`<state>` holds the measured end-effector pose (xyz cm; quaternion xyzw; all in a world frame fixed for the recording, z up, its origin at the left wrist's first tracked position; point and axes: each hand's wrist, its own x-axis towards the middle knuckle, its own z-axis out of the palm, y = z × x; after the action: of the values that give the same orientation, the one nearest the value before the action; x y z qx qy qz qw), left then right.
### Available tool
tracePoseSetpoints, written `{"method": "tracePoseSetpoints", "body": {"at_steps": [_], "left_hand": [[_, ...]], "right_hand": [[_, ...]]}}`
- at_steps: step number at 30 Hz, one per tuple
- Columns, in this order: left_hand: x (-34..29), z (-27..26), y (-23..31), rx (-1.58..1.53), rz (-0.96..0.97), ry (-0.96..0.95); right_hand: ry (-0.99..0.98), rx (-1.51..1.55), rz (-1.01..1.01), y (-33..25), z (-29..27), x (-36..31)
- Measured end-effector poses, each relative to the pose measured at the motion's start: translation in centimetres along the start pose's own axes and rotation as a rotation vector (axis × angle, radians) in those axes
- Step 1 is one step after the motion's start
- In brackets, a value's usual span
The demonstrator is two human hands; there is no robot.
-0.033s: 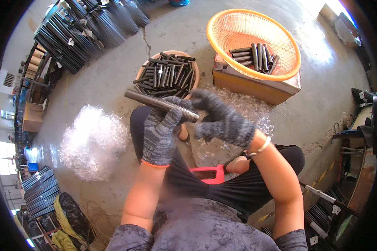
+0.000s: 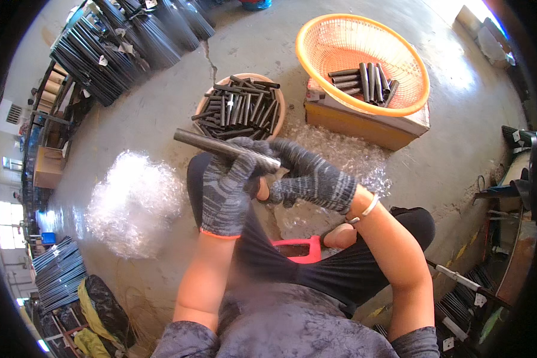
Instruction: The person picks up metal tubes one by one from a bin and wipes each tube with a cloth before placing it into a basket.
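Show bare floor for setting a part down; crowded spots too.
Free: floor between the upper-left rod bundles and the round tub; also right of the cardboard box. Crowded: the tub, heaped with black tubes; the box's near side, strewn with clear scraps; the shiny heap at left.

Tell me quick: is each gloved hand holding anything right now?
Left hand: closed around a dark tube.
Right hand: partly curled by the tube's right end; whether it grips anything cannot be told.
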<state>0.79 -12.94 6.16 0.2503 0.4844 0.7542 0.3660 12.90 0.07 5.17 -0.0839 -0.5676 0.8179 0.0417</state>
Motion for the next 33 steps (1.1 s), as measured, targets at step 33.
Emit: {"method": "tracePoseSetpoints", "body": {"at_steps": [33], "left_hand": [[0.1,-4.4,-0.2,-0.212,0.023,0.102]], "right_hand": [[0.844,-1.516,0.684,8.1,-27.4,-16.6]]}}
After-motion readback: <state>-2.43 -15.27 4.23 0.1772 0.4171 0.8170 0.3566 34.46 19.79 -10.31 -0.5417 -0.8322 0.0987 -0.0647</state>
